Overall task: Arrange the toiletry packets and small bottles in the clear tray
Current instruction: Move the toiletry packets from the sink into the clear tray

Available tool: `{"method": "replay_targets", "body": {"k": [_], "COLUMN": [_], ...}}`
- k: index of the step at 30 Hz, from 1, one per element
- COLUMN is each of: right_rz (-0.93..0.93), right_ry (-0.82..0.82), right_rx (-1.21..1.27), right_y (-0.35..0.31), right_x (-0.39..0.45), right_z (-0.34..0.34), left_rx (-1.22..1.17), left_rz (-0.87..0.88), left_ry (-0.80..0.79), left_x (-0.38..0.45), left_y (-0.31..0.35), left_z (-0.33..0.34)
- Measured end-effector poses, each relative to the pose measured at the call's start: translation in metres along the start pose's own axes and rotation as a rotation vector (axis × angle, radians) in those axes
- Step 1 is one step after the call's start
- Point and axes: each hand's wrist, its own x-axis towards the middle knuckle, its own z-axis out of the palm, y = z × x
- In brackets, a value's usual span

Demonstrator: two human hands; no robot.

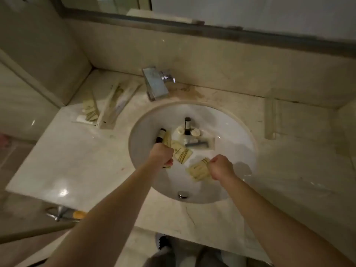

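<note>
Both my hands reach into the white sink (231, 132), where the toiletries lie scattered. My left hand (161, 156) is closed around a dark small bottle (160, 135) with a cream packet (168, 138) pressed beside it. In my right hand (221, 166) I pinch the corner of a cream packet (198, 172). Another cream packet (182, 153) lies between my hands. Farther back a second dark bottle (187, 124) stands upright, flanked by two round white pieces (180, 130). A clear sachet with a grey item (200, 143) lies beside them. The clear tray (107, 126) rests on the counter left of the tap, with packets (90, 112) in it.
A chrome tap (156, 84) stands behind the sink. A clear strip-like piece (270, 120) lies on the counter at the right. The marble counter (77, 160) meets a wall at the left and back. The sink's overflow hole (183, 195) is at its near wall.
</note>
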Motion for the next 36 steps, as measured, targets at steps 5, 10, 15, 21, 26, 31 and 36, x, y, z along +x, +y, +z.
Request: {"method": "replay_targets", "body": {"k": [5,10,15,21,26,31,36], "right_rz": [0.069,0.043,0.006,0.11,0.12,0.13,0.063], "right_ry": [-0.003,0.112,0.159,0.064,0.005,0.019,0.025], "right_rx": [-0.15,-0.289,-0.389,0.078,0.508,0.779,0.944], "right_y": [0.019,0.03,0.035,0.026,0.013,0.011,0.015], "right_x": [0.031,0.057,0.068,0.072,0.064,0.041,-0.002], "right_z": [0.021,0.047,0.057,0.044,0.013,-0.019,-0.066], "left_rx": [0.251,0.45,0.583,0.74,0.779,0.172,-0.005], "left_rz": [-0.002,0.136,0.109,0.189,0.306,0.243,0.294], "left_ry": [0.05,0.191,0.287,0.328,0.345,0.209,0.036], "left_x": [0.043,0.076,0.086,0.087,0.075,0.038,-0.015], "left_y": [-0.022,-0.036,-0.033,-0.03,-0.028,-0.002,0.022], "left_z": [0.042,0.071,0.083,0.08,0.08,0.072,0.065]}}
